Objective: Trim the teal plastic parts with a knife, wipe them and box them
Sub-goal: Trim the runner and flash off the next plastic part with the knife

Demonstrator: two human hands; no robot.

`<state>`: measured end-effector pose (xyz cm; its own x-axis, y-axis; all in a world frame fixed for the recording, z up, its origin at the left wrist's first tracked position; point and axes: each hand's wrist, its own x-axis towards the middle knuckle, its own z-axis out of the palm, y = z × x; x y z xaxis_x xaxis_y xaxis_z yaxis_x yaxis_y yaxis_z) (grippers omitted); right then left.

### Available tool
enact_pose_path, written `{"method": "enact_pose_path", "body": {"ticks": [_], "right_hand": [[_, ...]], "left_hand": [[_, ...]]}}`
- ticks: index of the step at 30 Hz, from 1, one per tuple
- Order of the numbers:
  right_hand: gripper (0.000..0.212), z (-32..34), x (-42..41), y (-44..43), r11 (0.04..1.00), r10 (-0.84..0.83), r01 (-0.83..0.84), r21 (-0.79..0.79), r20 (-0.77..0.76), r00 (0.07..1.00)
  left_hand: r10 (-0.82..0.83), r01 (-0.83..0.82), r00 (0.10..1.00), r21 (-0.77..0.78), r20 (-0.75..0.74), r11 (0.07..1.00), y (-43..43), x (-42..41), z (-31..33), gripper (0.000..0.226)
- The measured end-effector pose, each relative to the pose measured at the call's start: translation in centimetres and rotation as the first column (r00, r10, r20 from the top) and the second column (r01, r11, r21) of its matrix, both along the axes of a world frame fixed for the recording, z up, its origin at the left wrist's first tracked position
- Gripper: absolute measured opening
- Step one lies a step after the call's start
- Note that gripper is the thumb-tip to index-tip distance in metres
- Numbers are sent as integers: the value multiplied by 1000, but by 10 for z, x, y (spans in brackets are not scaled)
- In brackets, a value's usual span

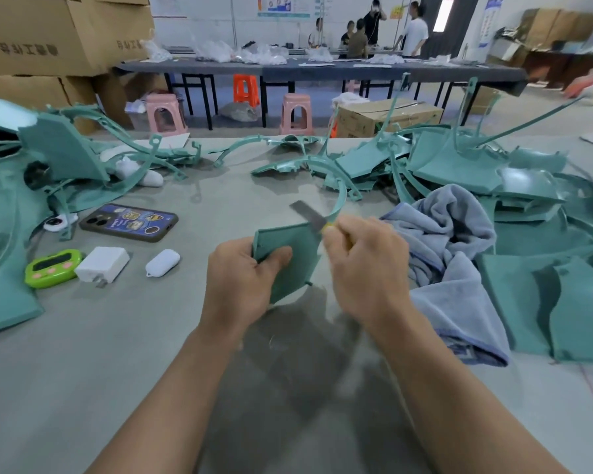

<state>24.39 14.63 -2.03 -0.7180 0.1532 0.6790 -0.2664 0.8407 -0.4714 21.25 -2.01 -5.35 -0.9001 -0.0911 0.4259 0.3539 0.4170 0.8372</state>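
My left hand [242, 278] grips a flat teal plastic panel [288, 241] held upright over the grey table, thumb across its near face. My right hand [367, 265] grips a yellow-handled knife [308, 213] whose grey blade points up and left over the panel's top right corner. A thin curved teal strip [339, 200] rises from that corner. A blue-grey towel [456, 254] lies crumpled just right of my right hand. Piles of teal parts [459, 165] cover the table's right and far side.
On the table to the left lie a phone [129, 222], a white charger [101, 265], a white earbud case [162, 262] and a green timer [52, 268]. More teal parts [59, 148] lie at far left. Cardboard boxes [48, 35] are stacked behind; people stand far back.
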Motion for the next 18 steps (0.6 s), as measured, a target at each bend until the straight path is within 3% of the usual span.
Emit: {"method": "enact_pose_path", "body": {"ticks": [2,5,8,11,15,18], "right_hand": [[46,-1,-5,22,989,-111,120,-88,100,989],[46,-1,-2,33,978,-127,144,-150,114,985],[47,4,8,8,1000,-1,-1,-25,-67,998],[45,-2,5,1,996,39,-34,79,-63,997],[44,-7,-13,39,980,-137,160,-119,180,974],[43,-4,-12,38,987,-47,56,-148,65,997]], "left_hand": [[-91,86,994,73,66,994,-6,-2,4,12],[-177,156,974,146,143,977,-19,-7,10,21],[-271,223,938,225,214,949,-31,-8,15,12],[-353,281,902,283,249,917,-49,-11,19,18],[-425,318,876,388,229,865,-67,-12,20,23],[-467,341,857,442,216,830,-70,-12,20,21]]}}
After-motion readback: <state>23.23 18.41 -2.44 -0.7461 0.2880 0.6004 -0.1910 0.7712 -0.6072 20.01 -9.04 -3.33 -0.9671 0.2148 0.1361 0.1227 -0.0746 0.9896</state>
